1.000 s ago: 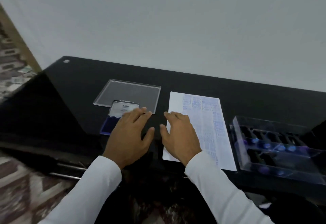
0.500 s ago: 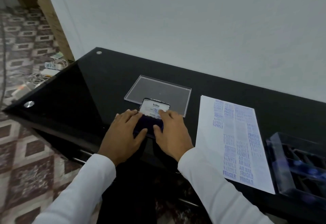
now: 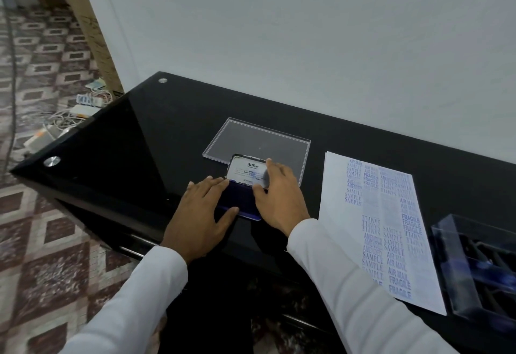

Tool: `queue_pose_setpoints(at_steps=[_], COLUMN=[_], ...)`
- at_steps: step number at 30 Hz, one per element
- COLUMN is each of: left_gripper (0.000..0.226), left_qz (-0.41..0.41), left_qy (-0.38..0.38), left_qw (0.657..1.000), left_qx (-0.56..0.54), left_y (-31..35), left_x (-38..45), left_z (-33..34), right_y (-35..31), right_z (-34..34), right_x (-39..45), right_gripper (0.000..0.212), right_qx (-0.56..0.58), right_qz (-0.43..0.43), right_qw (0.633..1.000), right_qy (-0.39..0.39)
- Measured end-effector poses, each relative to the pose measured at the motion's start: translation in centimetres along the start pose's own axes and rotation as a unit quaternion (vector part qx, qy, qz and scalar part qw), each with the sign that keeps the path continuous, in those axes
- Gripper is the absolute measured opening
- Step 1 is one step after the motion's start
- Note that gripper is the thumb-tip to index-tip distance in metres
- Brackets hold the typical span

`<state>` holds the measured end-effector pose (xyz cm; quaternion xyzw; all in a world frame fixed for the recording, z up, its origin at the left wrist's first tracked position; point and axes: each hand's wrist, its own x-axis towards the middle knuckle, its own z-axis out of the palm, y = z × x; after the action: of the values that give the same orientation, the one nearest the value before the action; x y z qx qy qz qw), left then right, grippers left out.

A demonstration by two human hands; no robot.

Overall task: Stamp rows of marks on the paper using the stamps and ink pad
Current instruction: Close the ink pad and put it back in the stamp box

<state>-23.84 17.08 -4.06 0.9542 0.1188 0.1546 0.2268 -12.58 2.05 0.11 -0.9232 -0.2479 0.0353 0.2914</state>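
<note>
A blue ink pad (image 3: 242, 205) lies on the black glass table (image 3: 156, 141), its lid (image 3: 245, 171) raised and showing a white Artline label. My left hand (image 3: 199, 211) rests flat on the pad's left side, thumb along its front edge. My right hand (image 3: 280, 200) lies over the pad's right side, fingers on the lid and thumb on the base. The paper (image 3: 339, 200), covered with blue marks such as SAMPLE, AIR MAIL and FRAGILE, lies to the right of my hands. At the far right stands a clear box (image 3: 446, 258) holding stamps (image 3: 491, 267).
A flat clear plastic lid (image 3: 259, 138) lies just behind the ink pad. The white wall (image 3: 307, 46) rises behind the table. Cables and a power strip (image 3: 83, 102) lie on the patterned floor to the left, past the table's corner.
My right hand left the paper and joined my left hand on the ink pad. The view swung left and down, so the paper and stamp box now sit further right.
</note>
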Motion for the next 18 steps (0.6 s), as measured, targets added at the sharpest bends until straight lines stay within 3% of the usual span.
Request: queue_pose_setpoints(at_steps=[11, 18], left_gripper=[0.064, 0.064], left_qz=[-0.004, -0.023], left_qy=[0.004, 0.033], left_qw=[1.000, 0.999], left_qx=[-0.001, -0.014], left_y=[-0.2, 0.6], left_x=[0.2, 0.1], left_z=[0.1, -0.5], right_y=[0.2, -0.1], right_z=[-0.1, -0.8], right_x=[-0.1, -1.4], right_gripper=[0.054, 0.018], right_qx=[0.038, 0.079], right_qz=[-0.023, -0.076], right_qw=[0.995, 0.984], right_qy=[0.085, 0.144])
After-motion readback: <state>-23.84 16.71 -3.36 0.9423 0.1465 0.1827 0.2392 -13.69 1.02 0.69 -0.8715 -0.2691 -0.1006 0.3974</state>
